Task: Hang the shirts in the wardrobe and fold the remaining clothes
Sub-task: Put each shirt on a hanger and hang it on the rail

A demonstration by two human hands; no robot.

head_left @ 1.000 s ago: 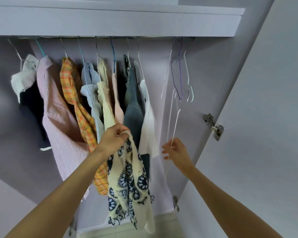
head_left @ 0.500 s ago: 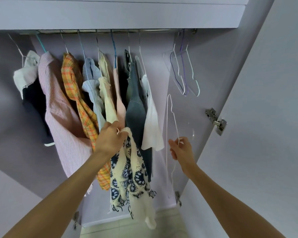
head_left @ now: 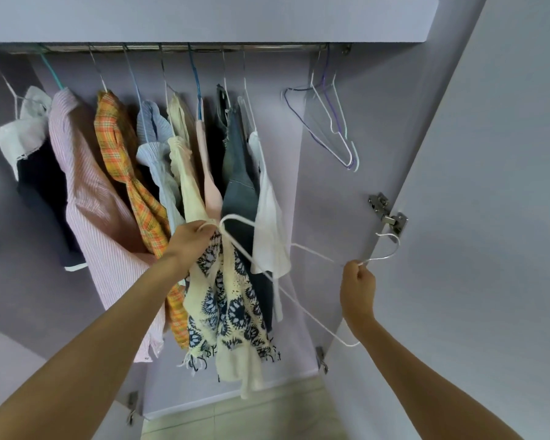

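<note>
My left hand [head_left: 189, 241] grips the top of a cream shirt with a dark blue print [head_left: 232, 315], which hangs down in front of the open wardrobe. My right hand [head_left: 358, 285] pinches a white wire hanger [head_left: 311, 254] by its neck, the hook pointing right toward the door. The hanger lies tilted, and its far shoulder reaches the top of the printed shirt beside my left hand. Several shirts hang from the metal rail [head_left: 178, 47], among them a pink striped one [head_left: 92, 214] and an orange plaid one [head_left: 131, 185].
Empty wire hangers [head_left: 331, 128] hang at the rail's right end. The open wardrobe door [head_left: 489, 217] stands at the right, with a metal hinge [head_left: 389, 214] close to the hanger's hook. Pale floor tiles [head_left: 267, 414] show below.
My right hand has taken the white hanger off the rail, lowered it and swung it level toward the printed shirt. My left hand still holds the shirt at the same height.
</note>
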